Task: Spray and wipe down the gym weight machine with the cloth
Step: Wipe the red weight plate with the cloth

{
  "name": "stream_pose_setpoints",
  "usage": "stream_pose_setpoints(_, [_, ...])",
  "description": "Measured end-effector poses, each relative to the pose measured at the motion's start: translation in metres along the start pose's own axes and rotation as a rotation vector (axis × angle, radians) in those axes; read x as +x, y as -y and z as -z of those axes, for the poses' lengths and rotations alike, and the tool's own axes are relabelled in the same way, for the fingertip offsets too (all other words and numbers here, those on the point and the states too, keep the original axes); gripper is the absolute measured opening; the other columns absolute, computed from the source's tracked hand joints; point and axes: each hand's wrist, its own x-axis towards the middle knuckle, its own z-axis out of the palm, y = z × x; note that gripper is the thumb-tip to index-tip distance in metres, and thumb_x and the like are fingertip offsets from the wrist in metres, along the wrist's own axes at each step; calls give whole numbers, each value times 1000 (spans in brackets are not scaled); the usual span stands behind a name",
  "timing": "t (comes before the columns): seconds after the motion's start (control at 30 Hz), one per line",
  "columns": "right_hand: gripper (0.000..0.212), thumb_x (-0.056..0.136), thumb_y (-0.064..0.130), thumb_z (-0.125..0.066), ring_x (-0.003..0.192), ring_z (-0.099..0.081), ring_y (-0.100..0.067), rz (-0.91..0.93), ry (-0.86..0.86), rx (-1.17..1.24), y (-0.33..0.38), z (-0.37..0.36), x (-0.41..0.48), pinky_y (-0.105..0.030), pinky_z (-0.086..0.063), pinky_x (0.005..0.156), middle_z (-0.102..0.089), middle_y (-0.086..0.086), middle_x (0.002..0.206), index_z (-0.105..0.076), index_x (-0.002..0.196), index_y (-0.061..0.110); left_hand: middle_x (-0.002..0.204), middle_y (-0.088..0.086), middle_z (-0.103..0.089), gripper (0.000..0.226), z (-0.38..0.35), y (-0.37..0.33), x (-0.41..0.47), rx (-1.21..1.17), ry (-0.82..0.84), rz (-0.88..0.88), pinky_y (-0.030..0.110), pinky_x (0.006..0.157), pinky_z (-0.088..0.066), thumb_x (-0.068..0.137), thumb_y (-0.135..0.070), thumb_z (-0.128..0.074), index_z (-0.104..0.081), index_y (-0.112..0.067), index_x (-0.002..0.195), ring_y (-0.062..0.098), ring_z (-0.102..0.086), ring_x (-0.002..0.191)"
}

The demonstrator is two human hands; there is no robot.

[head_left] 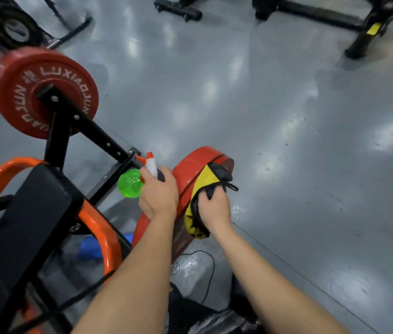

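Observation:
My left hand [158, 194] grips a spray bottle [130, 183] with a green body and a white and red nozzle head, held just left of a red weight plate [191, 168]. My right hand [214, 208] holds a yellow and black cloth [202, 186] pressed against the near face of that plate. The plate stands on edge at the end of the machine's black bar [99, 135]. A second red plate [43, 91] with white lettering sits further up the bar at the left.
An orange tubular frame [99, 227] and a black pad [29, 208] of the machine fill the lower left. Grey glossy floor [287, 116] spreads to the right. Black equipment bases [323, 15] stand at the top. A thin black cable [211, 268] hangs below my arms.

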Motion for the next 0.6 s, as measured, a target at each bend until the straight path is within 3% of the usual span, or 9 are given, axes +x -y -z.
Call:
stream_pose_setpoints(0.1, [13, 100, 22, -50, 98, -53, -32, -59, 35, 0, 5, 4, 7, -39, -45, 86, -56, -13, 105, -46, 100, 9, 95, 22, -69, 43, 1, 2, -1, 14, 12, 12, 48, 80, -49, 97, -51, -46, -43, -15, 119, 44, -66, 91])
stream_pose_setpoints(0.17, [22, 98, 28, -48, 102, -54, -31, -99, 58, 106, 1, -1, 15, -41, -46, 94, -59, -14, 112, -49, 107, 8, 94, 21, -69, 44, 0, 4, 1, 18, 9, 26, 48, 81, -50, 96, -51, -46, -43, -15, 120, 44, -66, 90])
stream_pose_setpoints(0.23, [65, 82, 59, -44, 108, -61, -33, -255, 91, 297, -51, -28, 60, -49, -50, 102, -64, -13, 121, -58, 119, 8, 93, 20, -69, 44, 0, 5, 1, 21, 13, 37, 48, 81, -50, 96, -52, -46, -43, -15, 120, 42, -66, 89])
stream_pose_setpoints(0.3, [96, 60, 87, -39, 104, -67, -34, -432, 140, 435, -114, -59, 102, -61, -52, 99, -67, -13, 123, -63, 120, 15, 95, 19, -69, 45, 1, 6, 1, 25, 29, 54, 46, 80, -47, 96, -51, -46, -43, -15, 123, 41, -65, 90])
stream_pose_setpoints(0.33, [95, 57, 90, -39, 103, -69, -33, -494, 169, 479, -121, -64, 104, -64, -52, 98, -68, -12, 123, -62, 118, 21, 94, 19, -68, 46, 1, 8, 1, 25, 28, 55, 46, 80, -47, 95, -51, -46, -42, -15, 123, 41, -65, 90])
stream_pose_setpoints(0.4, [88, 61, 84, -43, 105, -68, -30, -609, 215, 500, -102, -59, 71, -57, -52, 101, -68, -8, 121, -60, 121, 22, 91, 19, -68, 45, 2, 11, 2, 22, 24, 48, 47, 80, -49, 94, -51, -45, -42, -15, 120, 42, -64, 87])
stream_pose_setpoints(0.5, [51, 91, 59, -50, 99, -65, -28, -540, 193, 516, -50, -34, 16, -47, -53, 99, -67, -5, 109, -59, 114, 14, 86, 17, -66, 40, 4, 14, 2, 11, 18, 56, 46, 78, -47, 94, -49, -46, -42, -15, 116, 41, -64, 84])
stream_pose_setpoints(0.6, [39, 90, 53, -53, 94, -71, -35, -362, 85, 536, -37, -19, 26, -58, -59, 88, -71, -12, 98, -62, 101, 16, 88, 15, -65, 39, 7, 18, 1, -16, 17, 53, 44, 77, -44, 95, -47, -47, -43, -15, 117, 41, -63, 86])
